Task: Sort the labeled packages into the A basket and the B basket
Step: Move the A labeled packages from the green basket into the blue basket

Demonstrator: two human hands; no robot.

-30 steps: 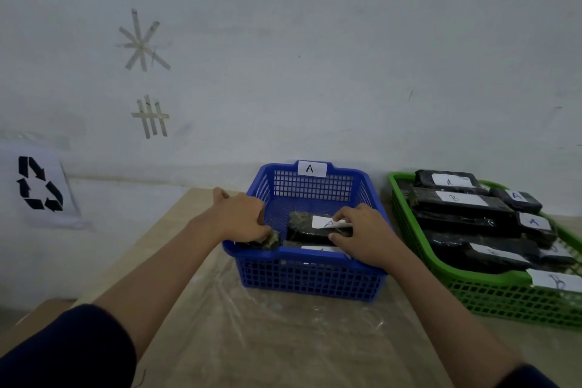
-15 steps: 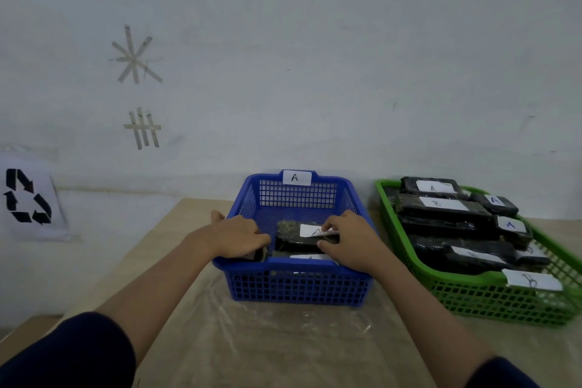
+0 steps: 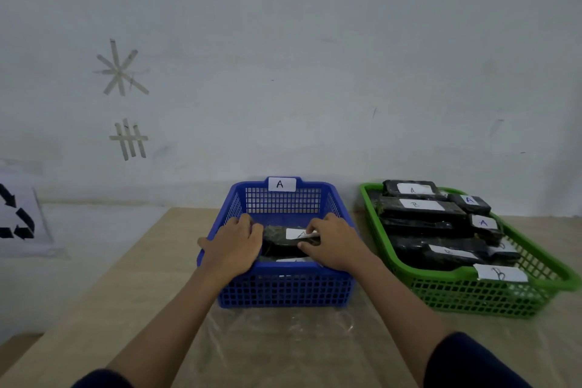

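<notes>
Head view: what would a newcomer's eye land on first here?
Both hands, left hand and right hand, reach into the blue A basket at centre, holding a black package between them. To its right sits the green basket, piled with black labelled packages, some marked A, some B.

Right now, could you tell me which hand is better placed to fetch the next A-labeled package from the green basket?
The right hand, probably. The green basket sits directly to its right, while the left hand would have to cross the blue basket.
</notes>
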